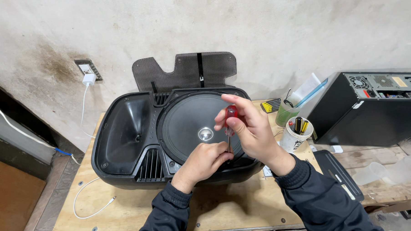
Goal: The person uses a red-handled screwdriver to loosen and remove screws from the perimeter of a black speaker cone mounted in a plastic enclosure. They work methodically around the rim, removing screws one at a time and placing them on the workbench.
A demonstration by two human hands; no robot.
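Here, right hand (251, 127) gripping red screwdriver (231, 120), left hand (205, 161) pinching its shaft, tip hidden, speaker (124, 136) beneath.

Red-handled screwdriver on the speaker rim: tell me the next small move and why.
Probably turn the red-handled screwdriver in place. The right hand holds its handle upright, the left hand steadies the shaft low down, and the tip, hidden behind the fingers, seems seated at the lower rim of the black plastic speaker cabinet.
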